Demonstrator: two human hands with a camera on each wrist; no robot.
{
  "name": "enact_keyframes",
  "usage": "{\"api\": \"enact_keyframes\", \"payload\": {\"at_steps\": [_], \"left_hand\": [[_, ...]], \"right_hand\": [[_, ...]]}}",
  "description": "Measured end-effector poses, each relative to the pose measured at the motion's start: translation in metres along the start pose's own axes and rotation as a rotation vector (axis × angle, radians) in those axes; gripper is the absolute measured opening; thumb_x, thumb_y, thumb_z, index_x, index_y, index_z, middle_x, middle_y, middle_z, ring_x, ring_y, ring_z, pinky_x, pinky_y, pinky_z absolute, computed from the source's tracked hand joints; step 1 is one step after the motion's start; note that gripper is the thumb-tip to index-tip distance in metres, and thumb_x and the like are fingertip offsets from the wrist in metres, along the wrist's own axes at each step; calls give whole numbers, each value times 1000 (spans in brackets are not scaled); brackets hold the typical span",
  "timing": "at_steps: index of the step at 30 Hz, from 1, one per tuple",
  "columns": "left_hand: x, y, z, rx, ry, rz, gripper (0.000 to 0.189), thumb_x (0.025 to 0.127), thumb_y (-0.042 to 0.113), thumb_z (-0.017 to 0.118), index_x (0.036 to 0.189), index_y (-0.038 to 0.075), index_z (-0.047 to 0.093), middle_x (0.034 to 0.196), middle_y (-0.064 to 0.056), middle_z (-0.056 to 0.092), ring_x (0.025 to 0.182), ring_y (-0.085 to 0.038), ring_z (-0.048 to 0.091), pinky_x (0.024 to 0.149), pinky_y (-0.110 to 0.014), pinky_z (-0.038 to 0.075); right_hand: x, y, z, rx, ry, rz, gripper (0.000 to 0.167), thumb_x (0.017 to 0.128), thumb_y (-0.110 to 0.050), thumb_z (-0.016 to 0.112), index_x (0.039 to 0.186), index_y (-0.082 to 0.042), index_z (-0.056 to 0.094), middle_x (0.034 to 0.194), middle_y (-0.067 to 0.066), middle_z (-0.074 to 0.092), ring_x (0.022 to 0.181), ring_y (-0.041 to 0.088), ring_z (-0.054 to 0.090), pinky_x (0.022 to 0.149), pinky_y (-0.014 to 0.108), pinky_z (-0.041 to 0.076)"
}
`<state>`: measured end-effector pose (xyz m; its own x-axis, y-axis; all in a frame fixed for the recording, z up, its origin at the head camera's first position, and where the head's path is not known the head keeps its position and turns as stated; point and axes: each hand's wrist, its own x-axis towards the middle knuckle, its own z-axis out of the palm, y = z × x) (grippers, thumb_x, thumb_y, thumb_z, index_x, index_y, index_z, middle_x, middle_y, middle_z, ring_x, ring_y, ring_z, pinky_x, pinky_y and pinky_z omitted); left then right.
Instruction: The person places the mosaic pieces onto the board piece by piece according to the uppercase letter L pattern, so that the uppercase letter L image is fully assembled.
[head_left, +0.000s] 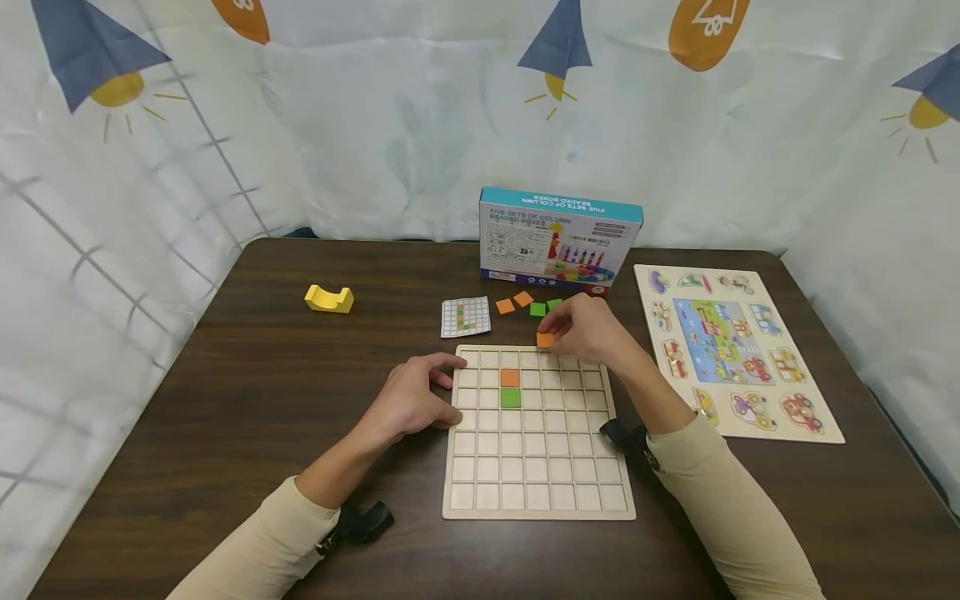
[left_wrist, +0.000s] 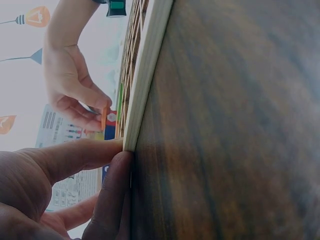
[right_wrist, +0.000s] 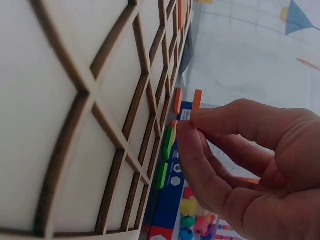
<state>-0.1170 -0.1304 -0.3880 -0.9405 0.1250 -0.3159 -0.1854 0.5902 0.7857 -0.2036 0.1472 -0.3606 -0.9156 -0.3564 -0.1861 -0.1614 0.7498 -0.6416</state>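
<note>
My right hand (head_left: 588,331) pinches an orange square tile (head_left: 545,340) between thumb and fingertips, over the far edge of a wooden grid board (head_left: 525,472). The right wrist view shows that tile (right_wrist: 197,102) on edge, above the board's level. On the board, an orange tile (head_left: 509,377) lies in one cell, directly beyond a green tile (head_left: 510,397). My left hand (head_left: 411,396) rests at the board's left edge, thumb and fingers spread along it. In the left wrist view its fingertips touch the side of the board (left_wrist: 142,90).
Behind the board lie loose orange tiles (head_left: 513,302), green tiles (head_left: 537,309) and a printed grid card (head_left: 465,317). A toy box (head_left: 558,237) stands at the back. A picture puzzle board (head_left: 660,317) lies right; a yellow curved block (head_left: 328,299) sits at the left.
</note>
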Motion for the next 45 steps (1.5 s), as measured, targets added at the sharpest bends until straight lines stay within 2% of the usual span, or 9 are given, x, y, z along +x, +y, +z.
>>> {"api": "enact_keyframes", "payload": {"at_steps": [8,20,35,45], "left_hand": [[0,0,-1,-8,-6,-4,71,69,-6,85,134,17,68,110,-14,65,62,-18,66,54,-31,56],[0,-1,-1,-13,-11,0,72,69,-7,85,135,17,68,111,-15,65,60,-16,68,54,-31,55],[-1,0,-2,-36,-14,0,71,70,-8,86,135,15,67,112,-16,64,60,-15,70,55,-31,59],[-2,1,-1,-35,-19,-5,71,71,-8,85,136,15,67,113,-16,64,62,-16,69,56,-32,60]], "right_hand": [[-10,-9,3,-5,-17,-18,23,84,-1,80,105,-8,80,101,7,76,90,21,68,85,39,59],[-25,-23,10,-17,-42,9,25,83,0,80,105,-11,79,97,3,74,91,20,65,83,36,57],[-40,-28,20,-4,-52,-48,24,82,1,81,104,-8,79,98,5,75,86,18,66,83,35,58],[-42,-33,27,-23,-73,-67,24,81,2,81,101,-11,78,93,1,73,85,16,64,80,32,58]]}}
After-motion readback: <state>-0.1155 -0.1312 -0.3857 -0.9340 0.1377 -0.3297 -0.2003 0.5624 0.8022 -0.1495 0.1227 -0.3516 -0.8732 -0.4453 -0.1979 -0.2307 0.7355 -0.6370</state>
